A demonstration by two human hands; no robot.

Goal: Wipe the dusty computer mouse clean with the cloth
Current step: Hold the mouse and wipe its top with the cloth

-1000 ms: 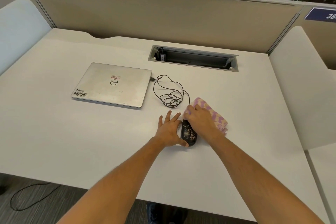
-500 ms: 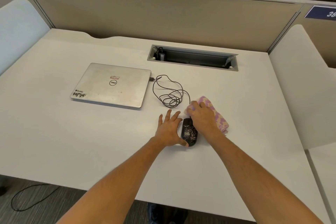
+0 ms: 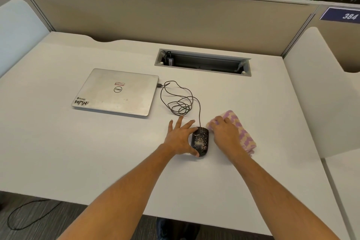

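Observation:
A black computer mouse (image 3: 200, 140), speckled with pale dust, lies on the white desk (image 3: 97, 152). My left hand (image 3: 180, 138) rests against its left side, thumb at its near end and fingers spread flat on the desk. Just right of the mouse, a folded pink and yellow cloth (image 3: 244, 134) lies on the desk under my right hand (image 3: 226, 132), whose fingers press down and curl on its far edge. The right hand sits beside the mouse, not on top of it.
The mouse's black cable (image 3: 178, 103) coils behind the hands and plugs into a closed silver laptop (image 3: 116, 91) at the left. A recessed cable tray (image 3: 202, 62) is set in the desk farther back. Beige partitions (image 3: 165, 17) enclose the desk.
My right hand has slid with the cloth from over the mouse's far end to the right, leaving the whole dusty top of the mouse in view. The left hand has stayed put.

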